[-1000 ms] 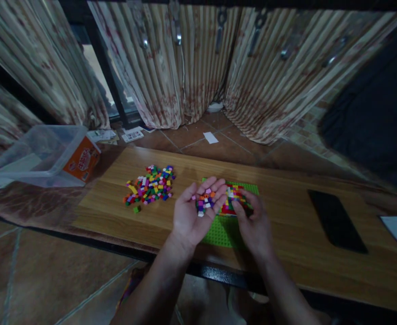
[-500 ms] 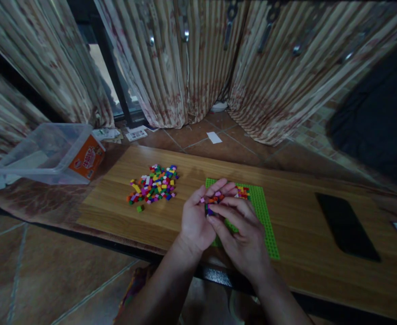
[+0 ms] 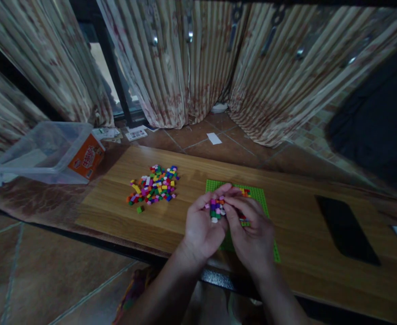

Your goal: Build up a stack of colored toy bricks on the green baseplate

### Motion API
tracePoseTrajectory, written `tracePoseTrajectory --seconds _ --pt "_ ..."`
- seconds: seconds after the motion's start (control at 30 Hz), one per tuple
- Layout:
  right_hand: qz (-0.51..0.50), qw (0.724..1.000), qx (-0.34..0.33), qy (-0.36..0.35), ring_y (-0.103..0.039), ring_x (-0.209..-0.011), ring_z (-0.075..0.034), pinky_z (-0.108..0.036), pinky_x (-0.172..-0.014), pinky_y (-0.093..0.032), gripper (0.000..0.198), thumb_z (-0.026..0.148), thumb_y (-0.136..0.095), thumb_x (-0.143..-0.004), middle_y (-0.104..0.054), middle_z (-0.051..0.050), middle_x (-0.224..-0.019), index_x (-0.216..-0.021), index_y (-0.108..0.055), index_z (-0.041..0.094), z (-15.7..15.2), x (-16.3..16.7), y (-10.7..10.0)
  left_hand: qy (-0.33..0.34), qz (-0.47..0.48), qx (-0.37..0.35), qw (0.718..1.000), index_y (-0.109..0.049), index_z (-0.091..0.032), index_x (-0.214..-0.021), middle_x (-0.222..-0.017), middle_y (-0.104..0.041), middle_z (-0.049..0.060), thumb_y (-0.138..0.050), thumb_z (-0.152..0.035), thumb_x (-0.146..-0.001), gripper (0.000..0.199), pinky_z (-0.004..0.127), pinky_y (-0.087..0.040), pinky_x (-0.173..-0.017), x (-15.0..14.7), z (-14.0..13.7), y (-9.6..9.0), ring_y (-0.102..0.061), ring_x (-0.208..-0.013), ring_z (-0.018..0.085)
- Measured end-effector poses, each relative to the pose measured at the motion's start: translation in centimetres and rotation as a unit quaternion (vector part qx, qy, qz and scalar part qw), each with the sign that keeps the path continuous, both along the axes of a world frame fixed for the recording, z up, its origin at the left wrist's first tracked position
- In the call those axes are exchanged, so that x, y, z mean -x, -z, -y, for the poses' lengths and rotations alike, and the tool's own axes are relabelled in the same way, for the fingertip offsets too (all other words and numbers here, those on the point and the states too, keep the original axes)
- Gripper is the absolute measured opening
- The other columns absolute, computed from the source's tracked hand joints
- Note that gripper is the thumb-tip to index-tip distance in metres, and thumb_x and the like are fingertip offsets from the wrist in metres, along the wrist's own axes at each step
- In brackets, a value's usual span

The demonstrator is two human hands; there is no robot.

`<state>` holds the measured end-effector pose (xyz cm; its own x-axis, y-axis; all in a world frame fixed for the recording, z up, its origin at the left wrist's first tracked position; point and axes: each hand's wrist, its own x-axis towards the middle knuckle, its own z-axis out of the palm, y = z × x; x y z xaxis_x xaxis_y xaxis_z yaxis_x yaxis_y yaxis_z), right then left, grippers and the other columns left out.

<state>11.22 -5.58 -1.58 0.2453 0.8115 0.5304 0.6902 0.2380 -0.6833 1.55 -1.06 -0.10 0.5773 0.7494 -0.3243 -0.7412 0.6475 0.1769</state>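
Observation:
My left hand (image 3: pixel 201 225) is cupped palm up over the green baseplate (image 3: pixel 262 203), cradling a cluster of small building bricks (image 3: pixel 216 208) in purple, pink, green, white and orange. Closed at the thumb and fingertips, my right hand (image 3: pixel 252 230) reaches into the right edge of that cluster. Whatever lies in its pinch is hidden. Beyond the right hand, red, orange and yellow bricks (image 3: pixel 245 192) sit on the far part of the baseplate. Both hands cover much of the plate's left and middle.
Loose bricks of many colours (image 3: pixel 154 185) lie spread on the wooden table (image 3: pixel 117 216), with a single green brick (image 3: pixel 140 209) nearer me. At the left stands a clear plastic bin (image 3: pixel 45 153) with an orange label. A dark flat slab (image 3: pixel 347 230) lies on the right.
The left palm has tilted so more of its bricks show. My right fingertips have shifted to the right, from over the bricks to their right edge.

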Motion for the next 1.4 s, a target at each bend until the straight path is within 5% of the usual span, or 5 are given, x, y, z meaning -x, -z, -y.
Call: tracePoseTrajectory --seconds 0.3,0.93,1.13,1.3,1.4 --pt "0.027 0.995 0.003 -0.096 -0.061 -0.092 -0.016 -0.034 -0.082 -0.050 0.015 0.015 -0.062 -0.085 -0.066 -0.002 -0.095 -0.096 -0.068 0.024 0.6 0.4 -0.6 -0.018 0.012 -0.010 1.000 -0.061 -0.006 -0.117 -0.120 -0.065 0.016 -0.044 -0.032 -0.088 0.043 0.035 -0.036 -0.107 1.0 -0.5 -0.3 -0.054 -0.123 0.025" --pt "0.029 0.996 0.043 -0.074 -0.061 -0.095 -0.018 -0.035 -0.084 -0.050 0.009 0.022 -0.056 -0.090 -0.066 -0.003 -0.096 -0.093 -0.065 0.024 0.5 0.4 -0.6 -0.010 -0.003 -0.004 1.000 -0.063 -0.008 -0.116 -0.116 -0.066 0.014 -0.045 -0.029 -0.088 0.040 0.031 -0.043 -0.100 0.6 -0.3 -0.3 -0.061 -0.112 0.022" --pt "-0.167 0.984 0.051 -0.026 -0.066 -0.082 -0.016 -0.030 -0.075 -0.054 0.009 0.028 -0.062 -0.086 -0.071 -0.001 -0.090 -0.093 -0.067 0.024 0.7 -0.4 -0.7 -0.067 -0.020 0.032 0.997 -0.064 -0.005 -0.111 -0.106 -0.069 0.016 -0.049 -0.022 -0.084 0.035 0.029 -0.050 -0.091 0.9 -0.9 -0.2 -0.066 -0.096 0.019" --pt "-0.411 0.909 0.042 -0.047 -0.065 -0.066 -0.014 -0.030 -0.063 -0.056 0.009 0.028 -0.069 -0.079 -0.071 0.000 -0.078 -0.087 -0.068 0.023 0.4 -1.1 -0.5 -0.099 -0.025 0.028 0.994 -0.065 -0.005 -0.110 -0.100 -0.070 0.015 -0.051 -0.017 -0.081 0.035 0.031 -0.053 -0.089 1.2 -1.4 -0.4 -0.067 -0.093 0.020" --pt "-0.460 0.882 0.048 -0.091 -0.065 -0.066 -0.014 -0.030 -0.060 -0.056 0.011 0.028 -0.068 -0.080 -0.070 -0.001 -0.079 -0.090 -0.068 0.025 0.3 -1.5 -0.3 -0.105 -0.039 0.034 0.993 -0.065 -0.005 -0.111 -0.099 -0.070 0.016 -0.050 -0.017 -0.081 0.035 0.032 -0.054 -0.086 1.2 -1.4 -0.5 -0.068 -0.091 0.020"
